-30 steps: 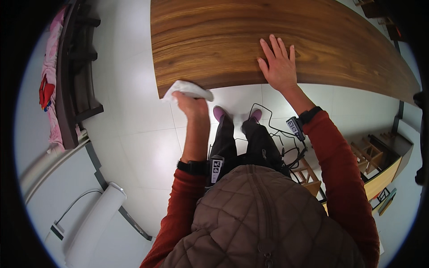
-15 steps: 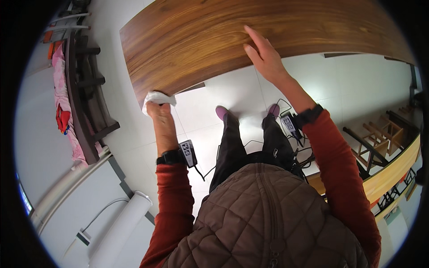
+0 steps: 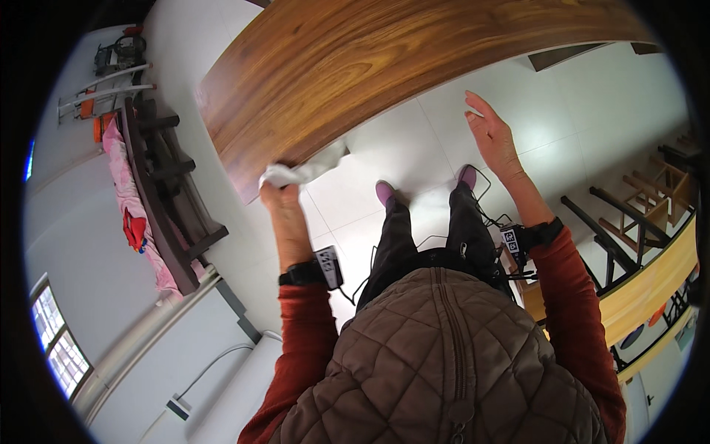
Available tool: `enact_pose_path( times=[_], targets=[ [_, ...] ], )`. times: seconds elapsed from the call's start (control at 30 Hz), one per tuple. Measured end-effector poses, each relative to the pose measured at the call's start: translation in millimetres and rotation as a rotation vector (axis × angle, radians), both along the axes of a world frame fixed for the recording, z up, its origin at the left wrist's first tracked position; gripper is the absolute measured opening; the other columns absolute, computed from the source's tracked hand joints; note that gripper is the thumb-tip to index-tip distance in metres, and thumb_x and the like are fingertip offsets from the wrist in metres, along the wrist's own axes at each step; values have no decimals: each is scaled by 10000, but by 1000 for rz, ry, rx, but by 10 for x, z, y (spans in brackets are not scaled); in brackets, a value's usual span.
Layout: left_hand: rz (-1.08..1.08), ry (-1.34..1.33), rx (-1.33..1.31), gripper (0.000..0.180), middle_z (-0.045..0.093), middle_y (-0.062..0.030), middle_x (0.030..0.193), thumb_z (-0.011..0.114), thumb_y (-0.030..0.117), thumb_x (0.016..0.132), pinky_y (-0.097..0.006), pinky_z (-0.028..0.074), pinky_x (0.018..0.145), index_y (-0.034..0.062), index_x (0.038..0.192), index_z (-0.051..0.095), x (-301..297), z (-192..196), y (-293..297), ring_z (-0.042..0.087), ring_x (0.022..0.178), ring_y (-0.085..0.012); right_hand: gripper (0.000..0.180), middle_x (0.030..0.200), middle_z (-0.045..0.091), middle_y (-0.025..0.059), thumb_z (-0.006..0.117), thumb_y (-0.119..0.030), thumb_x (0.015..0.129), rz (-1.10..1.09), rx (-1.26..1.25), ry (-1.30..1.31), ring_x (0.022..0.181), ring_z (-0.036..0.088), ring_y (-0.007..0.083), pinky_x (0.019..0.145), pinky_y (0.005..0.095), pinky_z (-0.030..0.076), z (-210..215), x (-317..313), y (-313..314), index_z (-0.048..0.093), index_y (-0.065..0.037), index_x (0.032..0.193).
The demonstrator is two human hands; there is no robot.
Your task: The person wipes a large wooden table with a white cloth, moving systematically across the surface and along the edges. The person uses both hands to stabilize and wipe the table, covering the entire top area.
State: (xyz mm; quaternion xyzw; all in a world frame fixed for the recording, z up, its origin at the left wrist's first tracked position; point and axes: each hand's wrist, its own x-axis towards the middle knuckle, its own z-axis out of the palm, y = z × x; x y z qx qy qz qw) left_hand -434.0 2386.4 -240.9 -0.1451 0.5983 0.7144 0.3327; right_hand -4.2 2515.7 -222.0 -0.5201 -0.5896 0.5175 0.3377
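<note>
My left hand (image 3: 283, 203) is closed on a white cloth (image 3: 299, 175) at the near left corner of the brown wooden table (image 3: 355, 66). One end of the cloth trails off to the right past the table's edge, slightly blurred. Off to the right, my right hand (image 3: 494, 144) hangs in the air over the floor, apart from the table, its fingers spread and holding nothing. A black strap with a small box sits on each wrist.
Along the left wall stands a dark wooden bench (image 3: 151, 200) with a pink cloth (image 3: 122, 170) and a red item on it. Wooden stools (image 3: 643, 207) and a light wooden table (image 3: 651, 270) are at the right. Cables hang by my legs.
My left hand has moved slightly right and nearer to me, and the cloth now stretches out to the right. My right hand has come off from above the table, moving right and nearer.
</note>
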Motion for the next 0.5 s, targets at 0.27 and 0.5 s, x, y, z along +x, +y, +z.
enact_pose_path(
  times=[0.27,0.5],
  targets=[
    [-226,474,-449,242,669,-70,886,450,172,902,-392,565,758,50,929,658,-1180,-317,-611,653,796,-270,371,1193,664,107,539,-211,986,-56,-139,53,817,597,122,806,264,483,-278,-72,-293,549,-79,1332],
    [270,-13,101,426,603,-144,1286,354,261,930,-578,387,1068,65,1199,618,-758,-245,-537,543,1207,-359,346,1142,660,127,558,-174,971,9,206,-112,940,660,208,835,296,498,44,-468,-105,574,-71,1301]
  ],
)
